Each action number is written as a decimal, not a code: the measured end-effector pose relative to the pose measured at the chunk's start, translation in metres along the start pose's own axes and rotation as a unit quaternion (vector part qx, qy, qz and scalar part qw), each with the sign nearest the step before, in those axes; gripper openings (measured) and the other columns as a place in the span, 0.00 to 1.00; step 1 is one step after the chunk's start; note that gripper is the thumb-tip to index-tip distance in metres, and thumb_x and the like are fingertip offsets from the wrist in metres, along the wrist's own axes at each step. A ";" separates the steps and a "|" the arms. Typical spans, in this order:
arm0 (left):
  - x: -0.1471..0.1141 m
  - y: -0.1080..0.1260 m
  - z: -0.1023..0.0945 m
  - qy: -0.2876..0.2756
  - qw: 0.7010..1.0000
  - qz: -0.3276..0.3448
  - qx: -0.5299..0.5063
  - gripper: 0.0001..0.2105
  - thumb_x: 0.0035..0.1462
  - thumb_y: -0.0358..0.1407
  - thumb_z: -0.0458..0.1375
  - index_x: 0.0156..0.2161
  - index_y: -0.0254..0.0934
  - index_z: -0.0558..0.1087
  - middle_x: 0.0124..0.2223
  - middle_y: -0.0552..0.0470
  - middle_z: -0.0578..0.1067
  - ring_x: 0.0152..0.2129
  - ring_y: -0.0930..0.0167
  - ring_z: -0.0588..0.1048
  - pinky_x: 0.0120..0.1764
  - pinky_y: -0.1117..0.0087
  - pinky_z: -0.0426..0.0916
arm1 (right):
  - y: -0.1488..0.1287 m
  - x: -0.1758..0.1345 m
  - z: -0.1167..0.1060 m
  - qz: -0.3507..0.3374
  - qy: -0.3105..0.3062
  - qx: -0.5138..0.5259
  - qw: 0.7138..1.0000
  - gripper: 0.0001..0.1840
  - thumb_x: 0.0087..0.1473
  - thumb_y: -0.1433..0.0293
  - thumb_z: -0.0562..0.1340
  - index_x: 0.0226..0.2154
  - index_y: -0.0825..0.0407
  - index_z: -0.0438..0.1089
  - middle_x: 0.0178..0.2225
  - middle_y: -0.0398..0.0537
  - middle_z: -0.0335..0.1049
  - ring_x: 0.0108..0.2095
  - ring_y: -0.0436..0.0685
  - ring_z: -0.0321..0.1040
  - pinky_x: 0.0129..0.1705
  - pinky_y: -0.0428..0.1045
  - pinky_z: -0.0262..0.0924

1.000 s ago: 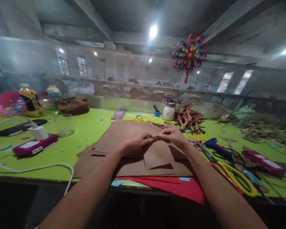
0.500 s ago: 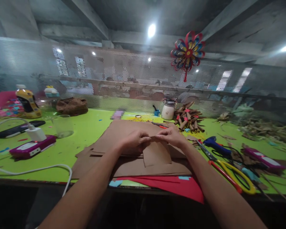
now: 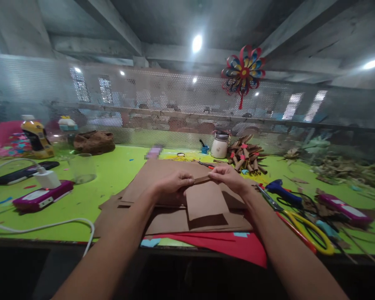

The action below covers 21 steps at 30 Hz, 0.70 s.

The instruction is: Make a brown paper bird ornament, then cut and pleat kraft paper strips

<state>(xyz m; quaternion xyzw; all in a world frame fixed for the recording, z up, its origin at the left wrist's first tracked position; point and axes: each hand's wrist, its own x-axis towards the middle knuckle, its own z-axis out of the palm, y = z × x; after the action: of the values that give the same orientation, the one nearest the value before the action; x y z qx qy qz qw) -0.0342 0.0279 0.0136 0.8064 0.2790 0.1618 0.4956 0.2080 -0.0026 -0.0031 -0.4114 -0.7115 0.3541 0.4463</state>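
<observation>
A small piece of brown kraft paper [image 3: 207,201] hangs between my hands, its far edge folded or curled over into a narrow strip. My left hand [image 3: 174,183] pinches the left end of that edge, and my right hand [image 3: 227,177] pinches the right end. The paper's near edge is raised and casts a shadow on the larger brown sheets [image 3: 168,220] stacked below. Red paper [image 3: 243,248] sticks out from under the stack at the table's front edge. A small pair of scissors with red handles [image 3: 210,165] lies just beyond my right hand.
On the right lie large scissors [image 3: 312,229], a blue glue gun [image 3: 284,192] and a purple power bank [image 3: 345,207]. Rolled brown paper pieces [image 3: 248,156] and a white jar [image 3: 220,145] stand behind. Leftward are another purple power bank [image 3: 43,195], a clear cup [image 3: 83,168] and a bottle [image 3: 36,138].
The small paper's far edge has turned up into a visible strip, and its near edge has lifted. My hands stay at its two ends, with my right hand shifted slightly. The view has tilted a little.
</observation>
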 end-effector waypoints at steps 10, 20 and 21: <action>-0.008 0.000 0.017 -0.108 0.947 -0.001 -0.302 0.12 0.54 0.41 0.58 0.38 0.34 0.68 0.26 0.56 0.67 0.16 0.80 0.63 0.21 0.76 0.55 | -0.024 -0.009 0.015 0.008 -0.122 0.184 0.975 0.23 0.42 0.67 0.68 0.44 0.52 0.71 0.36 0.48 0.72 0.35 0.53 0.68 0.38 0.50 0.63; -0.002 -0.004 0.022 -0.170 0.943 -0.017 -0.287 0.16 0.49 0.44 0.60 0.36 0.32 0.71 0.31 0.48 0.73 0.26 0.72 0.71 0.28 0.72 0.62 | -0.022 -0.006 0.026 -0.080 -0.112 0.168 0.976 0.10 0.47 0.67 0.66 0.34 0.53 0.73 0.32 0.46 0.70 0.33 0.50 0.65 0.39 0.48 0.61; -0.002 -0.004 0.022 -0.165 0.948 -0.020 -0.270 0.16 0.49 0.44 0.61 0.35 0.31 0.72 0.32 0.47 0.74 0.28 0.71 0.71 0.31 0.70 0.63 | -0.021 -0.006 0.026 -0.074 -0.103 0.175 0.976 0.12 0.47 0.66 0.65 0.36 0.53 0.72 0.33 0.47 0.70 0.34 0.51 0.65 0.39 0.48 0.62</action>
<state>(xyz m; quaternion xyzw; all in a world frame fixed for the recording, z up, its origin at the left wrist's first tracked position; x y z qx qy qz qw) -0.0252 0.0125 0.0002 0.6521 0.1551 0.0857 0.7372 0.1794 -0.0198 0.0039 -0.2346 -0.7091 0.4797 0.4605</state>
